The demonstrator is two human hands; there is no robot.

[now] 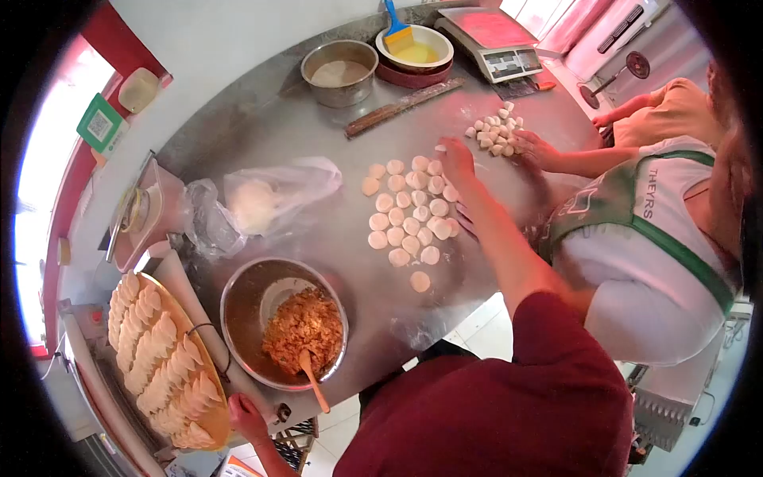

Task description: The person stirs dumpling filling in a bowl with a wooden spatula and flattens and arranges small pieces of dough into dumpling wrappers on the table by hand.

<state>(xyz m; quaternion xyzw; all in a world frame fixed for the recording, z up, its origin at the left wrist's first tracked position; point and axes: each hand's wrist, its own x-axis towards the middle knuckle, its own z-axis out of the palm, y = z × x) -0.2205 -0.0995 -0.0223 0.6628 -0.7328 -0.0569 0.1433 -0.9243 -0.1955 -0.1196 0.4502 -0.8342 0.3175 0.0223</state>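
Pale, round, flattened dough discs (420, 213) lie in a loose cluster on the grey metal worktop (373, 310), many of them touching, with one set apart at the near end. Through the head camera, my only view, I see the bare right hand (456, 164) reach out from a maroon sleeve to the cluster's far right edge. Its fingers extend over the worktop just beside the discs; I cannot tell whether it holds one. The left hand (247, 417) is low on the left, fingers curled, near the golden tray (208, 366) bearing rows of pale folded dumplings (159, 346); from here I cannot make out whether it grips anything.

Between the tray and the discs, I see a wide stainless-steel bowl (238, 318) of orange-brown minced filling (306, 330), a wooden spoon (311, 374) leaning in it over the rim. Beyond it lies a clear plastic bag (310, 176) around something pale.

At the far side, I find a deep steel pot (342, 95), a long wooden stick (401, 107), a blue-handled brush (397, 36) resting in a white bowl (447, 49), and a digital scale (493, 40). On the right, a co-worker in a green-trimmed apron has one hand (536, 151) against a pile of small dough lumps (497, 131).
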